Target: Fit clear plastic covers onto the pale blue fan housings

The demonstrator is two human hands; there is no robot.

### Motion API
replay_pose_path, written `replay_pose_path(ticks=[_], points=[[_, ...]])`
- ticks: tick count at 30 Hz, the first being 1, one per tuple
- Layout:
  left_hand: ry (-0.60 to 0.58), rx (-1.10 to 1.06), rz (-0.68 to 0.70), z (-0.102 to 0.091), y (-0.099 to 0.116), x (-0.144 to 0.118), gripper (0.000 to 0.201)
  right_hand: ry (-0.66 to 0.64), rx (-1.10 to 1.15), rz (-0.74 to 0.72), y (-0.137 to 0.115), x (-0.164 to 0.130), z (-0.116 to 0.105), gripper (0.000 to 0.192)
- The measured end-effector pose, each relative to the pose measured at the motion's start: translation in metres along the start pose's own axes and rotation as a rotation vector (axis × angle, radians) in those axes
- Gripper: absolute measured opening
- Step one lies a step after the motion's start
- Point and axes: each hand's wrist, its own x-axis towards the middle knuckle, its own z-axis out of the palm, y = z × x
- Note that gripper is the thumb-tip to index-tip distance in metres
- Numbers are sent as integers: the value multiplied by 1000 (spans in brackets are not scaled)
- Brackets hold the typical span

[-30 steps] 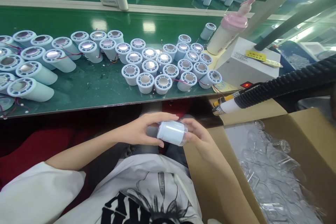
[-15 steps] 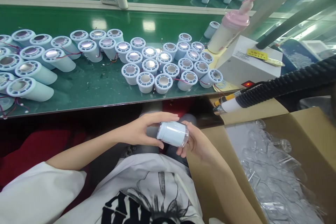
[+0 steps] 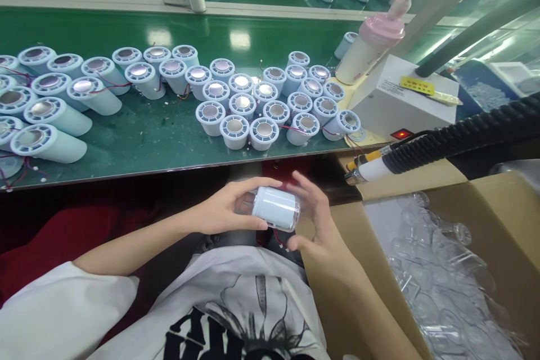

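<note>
pale blue, the little round tube [image 3: 276, 208] lay on its side in the lower middle of the frame, below the green table's edge. the left hand [image 3: 223, 211] had its fingers and thumb curled around the tube's left end, holding it. the right hand [image 3: 314, 219] was at the tube's right end with fingers spread open, only touching it. thin red wires [image 3: 279, 239] hung under the tube. many more blue tubes [image 3: 261, 104] stood on the green table [image 3: 139, 135] above. a brown box [image 3: 485, 202] of clear plastic caps [image 3: 439, 270] sat at the lower right.
</note>
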Motion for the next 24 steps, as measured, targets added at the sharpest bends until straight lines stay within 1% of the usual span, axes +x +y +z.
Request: replay_pose_path(ticks=[1,2,3,4,5,8,9,11,13,17,19,20,21,22,23,24], points=[[-9,-28,-11,0,0,0,63,-8,-113,-114,-1,-2,-1,64],[-21,-46,-19,-1,-1,-1,63,-33,-189,-182,-2,-3,-2,56],[-34,-47,-21,-2,-1,-1,63,-55,-210,-202,-4,-3,-2,49],[-51,-28,-15,-3,-1,-2,65,-71,-173,-174,-5,-4,-3,46],[-69,10,4,-4,-1,-2,69,-82,-91,-108,-6,-4,-3,45],[-115,138,82,-8,2,-3,74,-92,227,126,-8,-4,-2,51],[-124,147,87,-8,4,-3,74,-90,289,181,-9,-4,-2,51],[-135,98,49,-9,6,-4,71,-85,319,255,-9,-5,-2,51],[-136,38,-15,-9,4,-3,73,-77,297,298,-9,-4,-3,51],[-151,-82,-95,-5,-9,-3,78,-64,298,359,-10,-1,3,46],[-137,-114,-168,-5,-13,-5,72,-95,331,394,-12,0,9,48],[-127,-90,-227,-7,-11,-5,65,-125,325,404,-12,0,11,48],[-108,-34,-286,-12,-7,-4,58,-140,265,398,-13,1,10,46],[-85,53,-339,-18,0,0,52,-124,156,382,-12,0,6,43],[-51,165,-357,-26,10,6,49,-69,13,362,-10,-1,-3,38],[19,276,-349,-34,20,15,47,20,-143,346,-7,-5,-16,34]])
